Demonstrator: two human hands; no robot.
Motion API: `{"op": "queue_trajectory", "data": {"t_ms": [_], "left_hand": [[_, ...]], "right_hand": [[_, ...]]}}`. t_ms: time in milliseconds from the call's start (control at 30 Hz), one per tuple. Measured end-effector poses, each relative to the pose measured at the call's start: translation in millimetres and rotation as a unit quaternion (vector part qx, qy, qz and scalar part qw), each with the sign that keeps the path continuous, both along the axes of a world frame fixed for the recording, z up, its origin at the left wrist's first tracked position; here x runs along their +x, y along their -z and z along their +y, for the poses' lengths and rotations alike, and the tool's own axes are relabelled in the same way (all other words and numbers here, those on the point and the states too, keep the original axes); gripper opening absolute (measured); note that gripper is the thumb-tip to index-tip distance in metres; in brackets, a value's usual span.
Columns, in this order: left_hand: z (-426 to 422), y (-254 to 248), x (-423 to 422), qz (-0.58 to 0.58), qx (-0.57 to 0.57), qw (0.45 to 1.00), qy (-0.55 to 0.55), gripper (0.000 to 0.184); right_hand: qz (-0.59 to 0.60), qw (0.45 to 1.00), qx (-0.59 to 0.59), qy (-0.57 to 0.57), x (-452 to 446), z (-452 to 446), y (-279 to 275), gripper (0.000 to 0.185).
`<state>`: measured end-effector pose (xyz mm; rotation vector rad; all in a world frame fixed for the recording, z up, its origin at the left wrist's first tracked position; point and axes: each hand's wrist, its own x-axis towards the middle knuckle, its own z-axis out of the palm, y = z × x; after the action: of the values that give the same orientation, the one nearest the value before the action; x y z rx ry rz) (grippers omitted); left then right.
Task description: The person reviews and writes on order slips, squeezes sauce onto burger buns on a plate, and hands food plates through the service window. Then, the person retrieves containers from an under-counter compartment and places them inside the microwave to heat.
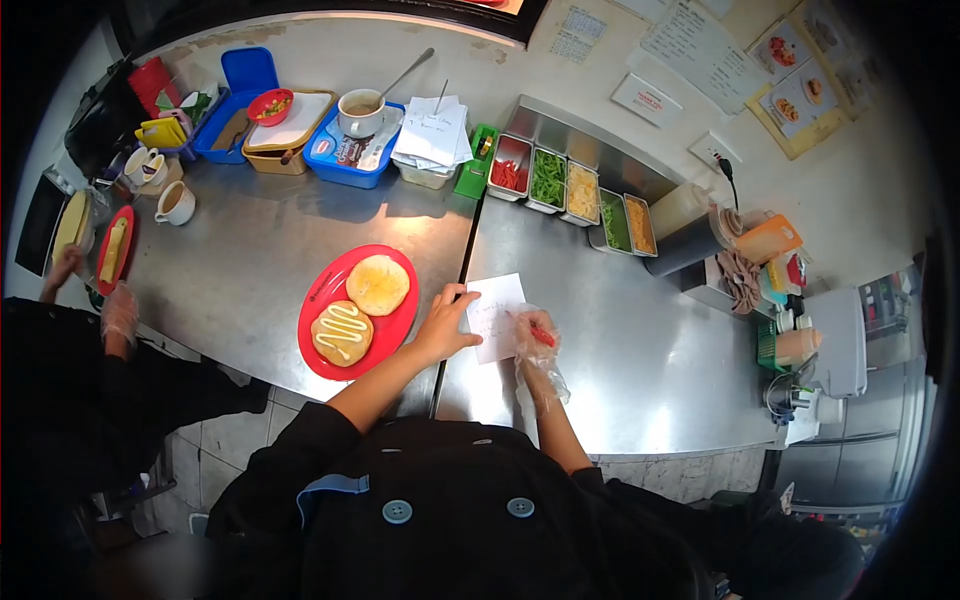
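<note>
A white paper slip (489, 337) with handwriting lies on the steel counter, close to the seam. My left hand (445, 325) is bare, its fingers spread, thumb and fingertips resting at the slip's left edge. In a clear plastic glove, my right hand (539, 345) grips a red pen (543, 337) over the slip's right side. To the left of my left hand is a red oval plate (391, 335) bearing two bun halves. One bun half (342, 333) has zigzag lines of pale sauce; the other bun half (378, 285) is plain on top.
Metal tubs (548, 178) of cut toppings line the back wall. Blue tubs (352, 150), a stack of paper slips (432, 135) and a cup (175, 204) stand at the back left. A co-worker's gloved hand (119, 315) is near another red plate (117, 250).
</note>
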<state>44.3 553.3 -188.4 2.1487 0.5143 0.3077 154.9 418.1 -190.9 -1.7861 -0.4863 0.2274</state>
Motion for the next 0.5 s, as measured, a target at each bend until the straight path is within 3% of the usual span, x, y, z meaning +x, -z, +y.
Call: {"op": "queue_trajectory", "data": {"t_ms": [33, 100, 200, 233, 267, 333, 367, 500], "left_hand": [[-0.4, 0.1, -1.0, 0.009, 0.002, 1.000, 0.002, 0.071], [-0.4, 0.0, -1.4, 0.011, 0.003, 1.000, 0.003, 0.071], [1.9, -2.9, -0.8, 0.011, 0.007, 1.000, 0.007, 0.071], [1.3, -2.4, -1.8, 0.013, 0.003, 1.000, 0.010, 0.071], [1.1, -1.7, -2.0, 0.015, 0.002, 1.000, 0.010, 0.071], [2.1, -2.1, -1.6, 0.006, 0.008, 1.000, 0.014, 0.071], [2.2, -3.5, -1.5, 0.006, 0.009, 1.000, 0.016, 0.071], [2.1, -3.6, -1.1, 0.019, 0.003, 1.000, 0.013, 0.072]], "right_hand": [[0.002, 1.000, -0.002, -0.001, -6.2, 0.9, -5.7, 0.011], [-0.093, 0.984, -0.048, -0.147, -17.2, 2.3, -13.0, 0.009], [-0.088, 0.991, 0.018, -0.100, -1.8, -9.1, 12.1, 0.007], [-0.003, 0.997, 0.038, -0.067, 1.4, -9.8, 5.8, 0.006], [-0.001, 0.997, 0.037, -0.067, 6.9, -8.6, 7.2, 0.006], [0.011, 0.995, -0.082, -0.047, 17.3, -6.4, 15.2, 0.007], [0.021, 0.998, -0.025, -0.053, 21.8, -8.8, 18.1, 0.010], [-0.012, 0.998, 0.021, -0.056, 32.1, -17.8, 7.1, 0.014]]}}
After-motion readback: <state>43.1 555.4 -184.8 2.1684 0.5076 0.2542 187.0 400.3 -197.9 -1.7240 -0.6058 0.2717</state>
